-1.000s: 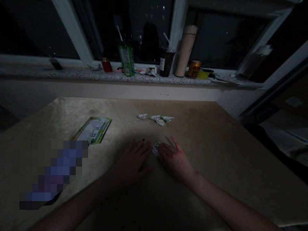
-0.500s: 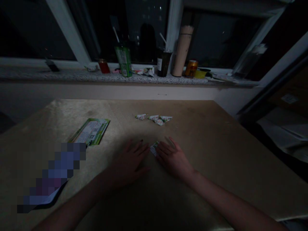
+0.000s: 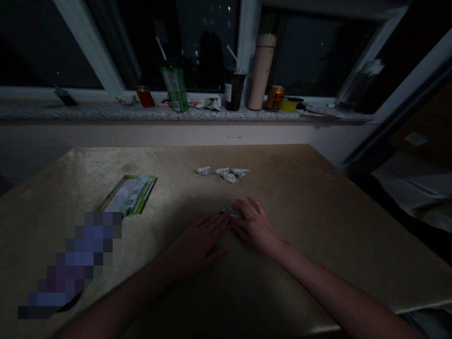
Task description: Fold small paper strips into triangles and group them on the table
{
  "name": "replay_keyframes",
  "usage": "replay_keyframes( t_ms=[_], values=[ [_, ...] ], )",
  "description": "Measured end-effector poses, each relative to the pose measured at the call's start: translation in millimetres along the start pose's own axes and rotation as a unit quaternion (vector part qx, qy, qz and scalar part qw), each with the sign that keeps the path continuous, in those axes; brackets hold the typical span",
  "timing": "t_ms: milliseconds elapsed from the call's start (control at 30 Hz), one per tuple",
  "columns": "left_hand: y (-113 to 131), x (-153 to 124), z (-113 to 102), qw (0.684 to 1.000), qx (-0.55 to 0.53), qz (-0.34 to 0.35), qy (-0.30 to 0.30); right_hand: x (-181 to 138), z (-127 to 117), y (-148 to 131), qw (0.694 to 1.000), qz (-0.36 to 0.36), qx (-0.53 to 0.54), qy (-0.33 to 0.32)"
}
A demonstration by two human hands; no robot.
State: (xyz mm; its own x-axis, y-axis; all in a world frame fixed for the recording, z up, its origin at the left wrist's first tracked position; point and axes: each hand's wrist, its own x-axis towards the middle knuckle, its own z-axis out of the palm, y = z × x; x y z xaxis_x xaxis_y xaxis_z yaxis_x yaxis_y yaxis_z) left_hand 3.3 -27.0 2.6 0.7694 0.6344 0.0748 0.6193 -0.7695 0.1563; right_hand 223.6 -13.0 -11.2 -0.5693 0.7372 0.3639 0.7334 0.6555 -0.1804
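Observation:
The room is dim. Both my hands rest on a tan table, fingertips meeting over a small folded piece of green-and-white paper. My left hand lies flat with its fingers stretched toward the paper. My right hand presses its fingers on the paper's right side and covers most of it. Several similar small folded paper triangles lie in a row just beyond my hands.
A green printed leaflet lies at the left of the table, with a blurred-out object near the front left edge. The window sill behind holds cups with straws, cans, a tall tube and litter. Right of the table the floor drops away, dark.
My hands have closed in on each other, so the small paper between them is now mostly covered. The camera has tipped slightly, shifting the scene left.

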Motion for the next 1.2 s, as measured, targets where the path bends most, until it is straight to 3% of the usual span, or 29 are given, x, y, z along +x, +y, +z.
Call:
replay_keyframes(
  t_ms=[267,467,967,1100,1200],
  values=[
    [1.5,-1.0,3.4,0.999,-0.038,-0.003,-0.001,-4.4,-7.2,11.4,0.999,-0.042,-0.001,0.033],
    [2.9,1.5,2.2,1.000,-0.014,-0.010,-0.007,-5.2,-7.9,13.5,0.999,-0.033,0.014,0.004],
    [3.0,3.0,0.9,1.000,-0.022,-0.013,-0.002,-4.8,-10.0,15.4,0.999,-0.029,0.015,0.021],
    [0.0,6.6,0.9,0.997,-0.046,-0.049,0.025,-2.3,-10.6,13.8,0.999,-0.029,0.034,0.018],
    [-3.0,8.8,1.7,0.990,-0.032,-0.115,0.077,1.4,-10.4,11.2,0.998,-0.014,0.056,0.014]
  ],
)
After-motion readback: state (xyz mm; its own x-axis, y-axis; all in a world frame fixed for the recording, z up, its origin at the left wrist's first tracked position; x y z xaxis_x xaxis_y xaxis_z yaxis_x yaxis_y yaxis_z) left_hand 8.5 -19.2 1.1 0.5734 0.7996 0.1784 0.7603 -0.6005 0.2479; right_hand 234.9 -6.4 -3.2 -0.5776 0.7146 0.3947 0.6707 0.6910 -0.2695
